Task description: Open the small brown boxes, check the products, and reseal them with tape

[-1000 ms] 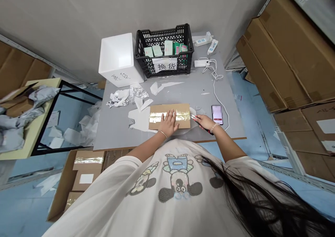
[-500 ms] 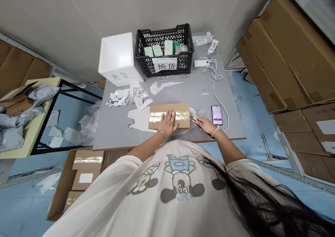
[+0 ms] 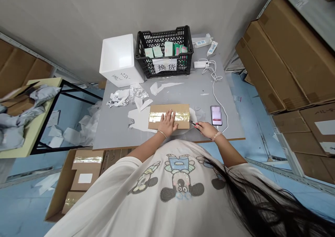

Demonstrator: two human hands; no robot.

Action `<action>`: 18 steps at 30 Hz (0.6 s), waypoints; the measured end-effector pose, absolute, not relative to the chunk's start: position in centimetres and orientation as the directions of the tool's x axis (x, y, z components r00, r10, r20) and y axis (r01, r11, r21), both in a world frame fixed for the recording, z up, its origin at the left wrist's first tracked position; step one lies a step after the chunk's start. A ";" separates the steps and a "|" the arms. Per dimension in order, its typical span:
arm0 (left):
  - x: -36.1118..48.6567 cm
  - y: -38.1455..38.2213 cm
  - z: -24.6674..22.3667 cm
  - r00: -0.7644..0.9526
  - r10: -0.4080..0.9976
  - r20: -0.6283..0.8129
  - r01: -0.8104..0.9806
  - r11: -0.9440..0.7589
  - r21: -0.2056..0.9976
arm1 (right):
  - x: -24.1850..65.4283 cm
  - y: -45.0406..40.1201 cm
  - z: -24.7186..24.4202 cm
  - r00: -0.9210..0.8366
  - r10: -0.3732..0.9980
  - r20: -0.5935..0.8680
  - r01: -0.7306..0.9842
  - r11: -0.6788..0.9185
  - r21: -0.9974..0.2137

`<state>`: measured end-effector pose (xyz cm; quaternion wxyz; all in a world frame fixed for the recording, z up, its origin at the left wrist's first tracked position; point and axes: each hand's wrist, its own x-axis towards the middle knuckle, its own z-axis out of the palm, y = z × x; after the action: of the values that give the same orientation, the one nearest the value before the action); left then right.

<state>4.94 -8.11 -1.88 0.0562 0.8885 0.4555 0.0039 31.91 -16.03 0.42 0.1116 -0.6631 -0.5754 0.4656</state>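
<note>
Near on the grey bench (image 3: pixel 230 94), I see the left hand (image 3: pixel 167 123) flat on a brown cardboard box (image 3: pixel 182 117), right hand (image 3: pixel 206 129) gripping a slim dark tool (image 3: pixel 193 123) beside it; farther, white paper scraps (image 3: pixel 154 88), black plastic crate (image 3: pixel 190 52), grey wall (image 3: pixel 209 6).

The box (image 3: pixel 157 109) is showing plain brown, its tape (image 3: pixel 182 116) gleaming gold. The table (image 3: pixel 183 94) is displaying grey with a brown front edge. The crate (image 3: pixel 185 66) is presenting a black lattice, its label (image 3: pixel 165 66) bearing black characters on white; the tub (image 3: pixel 115 46) is showing white with dark lettering. The shirt (image 3: pixel 157 216) is carrying a cartoon pattern of blue, green and grey on white. The paper (image 3: pixel 140 119) is appearing white, the floor (image 3: pixel 251 101) blue
</note>
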 end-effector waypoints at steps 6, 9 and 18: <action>4.9 -8.1 -2.1 0.588 0.809 -0.023 0.805 -0.582 0.114 | 32.7 -14.7 -4.4 0.324 0.872 -0.367 0.561 -0.489 -0.668; 4.9 -8.1 -2.0 0.584 0.812 -0.020 0.808 -0.579 0.109 | 31.4 -13.3 -7.0 0.386 0.866 -0.318 0.669 -0.500 -0.550; 5.1 -8.0 -1.9 0.581 0.813 -0.033 0.810 -0.574 0.121 | 26.8 -11.3 -10.4 0.401 0.838 -0.371 0.734 -0.536 -0.418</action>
<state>5.05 -8.01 -1.87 0.0614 0.8871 0.4573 0.0133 26.82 -11.25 -10.36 0.0942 -0.8315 -0.4726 0.2764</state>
